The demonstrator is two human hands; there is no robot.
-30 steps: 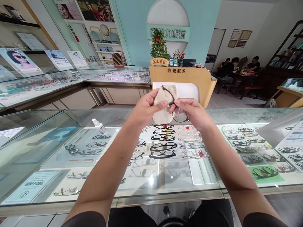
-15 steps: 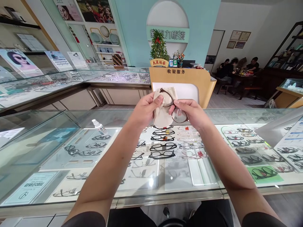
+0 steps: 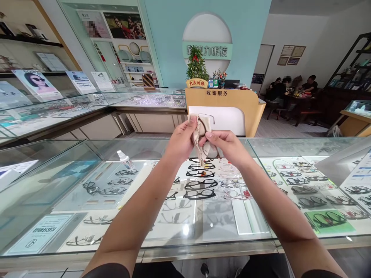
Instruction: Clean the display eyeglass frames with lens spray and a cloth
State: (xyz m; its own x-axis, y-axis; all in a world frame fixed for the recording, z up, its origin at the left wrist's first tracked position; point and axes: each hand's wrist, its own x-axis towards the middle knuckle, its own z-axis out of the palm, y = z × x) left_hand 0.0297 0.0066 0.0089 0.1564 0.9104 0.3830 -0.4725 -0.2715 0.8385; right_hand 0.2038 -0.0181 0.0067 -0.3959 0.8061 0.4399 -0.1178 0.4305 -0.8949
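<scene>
My left hand [image 3: 182, 142] is closed on a cream cleaning cloth [image 3: 201, 156], its thumb pressing a fold of it against the upper lens. The cloth wraps part of a pair of thin dark-rimmed eyeglasses [image 3: 213, 150]. Fingers of my right hand [image 3: 228, 146] pinch the frame near its middle, with the other lens hanging below them. One thin temple arm sticks up behind the cloth. Both hands are held above the glass counter [image 3: 162, 241], and the cloth hides much of the upper lens.
A white spray bottle [image 3: 125, 159] stands at the left on the counter. Under the glass lie rows of eyeglasses [image 3: 200, 183] and a green card [image 3: 330, 222]. Beyond are a wooden cashier desk [image 3: 193, 98] and seated people [image 3: 278, 90] at the far right.
The cloth, spread flat behind the glasses before, is now folded forward over the upper lens by my left hand. The glasses have turned and a temple arm shows. The view has tilted up slightly.
</scene>
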